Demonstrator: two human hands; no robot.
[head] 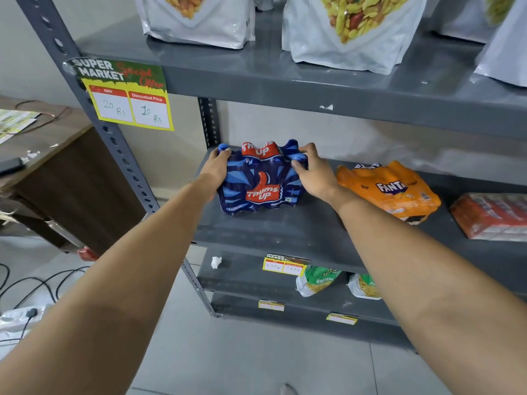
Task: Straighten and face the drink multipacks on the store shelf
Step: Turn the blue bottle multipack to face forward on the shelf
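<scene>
A blue Thums Up multipack [259, 181] stands at the left end of the grey middle shelf [285, 232], its red logo facing me. My left hand [218, 168] grips its upper left side by a bottle cap. On its upper right corner my right hand [312, 169] holds the wrap. An orange Fanta multipack [390, 189] lies tilted to the right of it, turned at an angle. Farther right lies a red multipack [493, 215], partly cut off by the frame edge.
White snack bags [342, 32] stand on the shelf above. A price tag [128, 95] hangs on the left upright. Snack packets [316, 280] sit on the lower shelf. A wooden desk [42, 155] and floor cables [34, 286] lie to the left.
</scene>
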